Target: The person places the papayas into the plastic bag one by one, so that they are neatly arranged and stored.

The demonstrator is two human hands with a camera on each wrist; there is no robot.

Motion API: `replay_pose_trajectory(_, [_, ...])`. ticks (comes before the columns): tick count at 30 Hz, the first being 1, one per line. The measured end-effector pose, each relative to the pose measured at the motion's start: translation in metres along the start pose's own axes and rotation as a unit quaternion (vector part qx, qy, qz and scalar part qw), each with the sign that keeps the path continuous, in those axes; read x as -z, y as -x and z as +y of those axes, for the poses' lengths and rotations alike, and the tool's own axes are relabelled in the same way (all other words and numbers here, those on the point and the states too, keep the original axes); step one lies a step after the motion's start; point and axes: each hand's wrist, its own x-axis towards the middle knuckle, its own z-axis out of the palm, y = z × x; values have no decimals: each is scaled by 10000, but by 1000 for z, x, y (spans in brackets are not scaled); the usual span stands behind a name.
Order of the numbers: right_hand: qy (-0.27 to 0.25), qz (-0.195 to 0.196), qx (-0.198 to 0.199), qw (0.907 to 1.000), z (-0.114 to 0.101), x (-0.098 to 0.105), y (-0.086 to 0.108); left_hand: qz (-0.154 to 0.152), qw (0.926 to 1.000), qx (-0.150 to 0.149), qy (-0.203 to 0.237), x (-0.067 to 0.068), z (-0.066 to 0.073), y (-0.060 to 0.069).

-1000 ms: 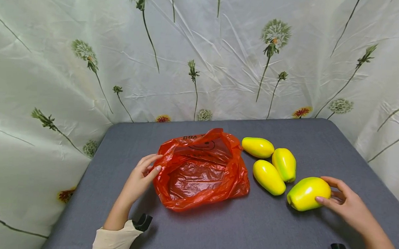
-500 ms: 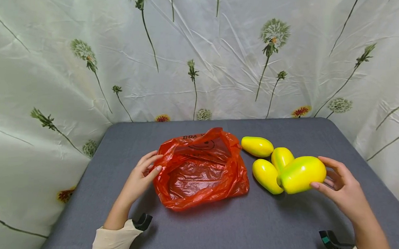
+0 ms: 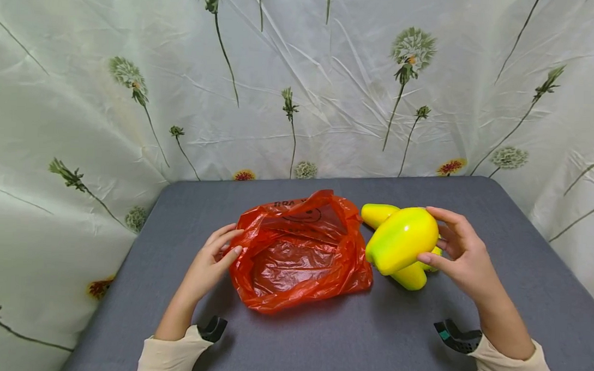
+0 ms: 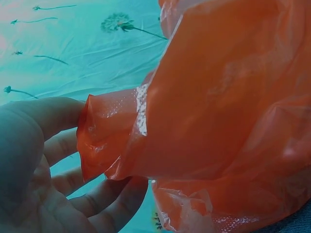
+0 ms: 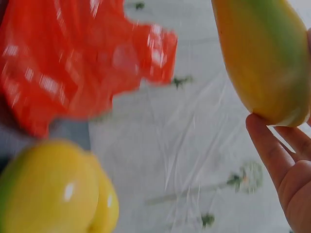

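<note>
A red plastic bag [image 3: 362,264] lies on the grey table with its mouth spread wide. At its left rim my left hand [image 3: 207,272] holds the edge between thumb and fingers; the left wrist view has the thumb on a flap of the bag [image 4: 218,97]. My right hand [image 3: 466,259] grips a yellow-green papaya [image 3: 405,238] by one end, fingertips and thumb around it. That papaya hangs above the table, right of the bag. Behind and under it, partly hidden, are several other papayas [image 3: 411,277], also seen at lower left in the right wrist view.
The grey table [image 3: 321,344] ends at the back against a white curtain [image 3: 349,100] printed with dandelions. Black wrist devices sit on both forearms, the right one [image 3: 458,337] in front of the papayas.
My right hand has lifted the papaya off the table and carried it left, over the other papayas toward the bag. The left hand and the bag have stayed in place.
</note>
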Motion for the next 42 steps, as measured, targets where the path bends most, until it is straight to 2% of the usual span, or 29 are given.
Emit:
replay_pose_trajectory(3, [-102,-179,115,9997,-2,-14,-12,-10,10000,-12,-4,0,0,0])
replay_pose_trajectory(8, [-175,-611,92,9979,-2,-41,-31,-37,10000,-11,27,0,-1,0])
replay_pose_trajectory(13, [-567,-1031,-145,9929,0,-69,-47,-54,10000,-43,2,0,-2,-1])
replay_pose_trajectory(21, [-1192,-1436,-476,9813,9,-118,-64,-29,9999,-90,-140,0,1,0])
replay_pose_trajectory(24, [-1289,-1620,-646,9762,14,-136,-66,-50,9997,3,-225,0,2,0])
replay_pose_trajectory(30, [-1169,-1944,-1155,9671,29,-163,-65,-74,9994,129,-309,0,4,0])
replay_pose_trajectory(37, [-613,-2143,-1636,9610,51,-179,-57,-93,9994,77,-313,0,4,1])
replay_pose_trajectory(42, [-638,-2383,-2089,9463,64,-186,-48,-58,9995,10,-322,0,4,1])
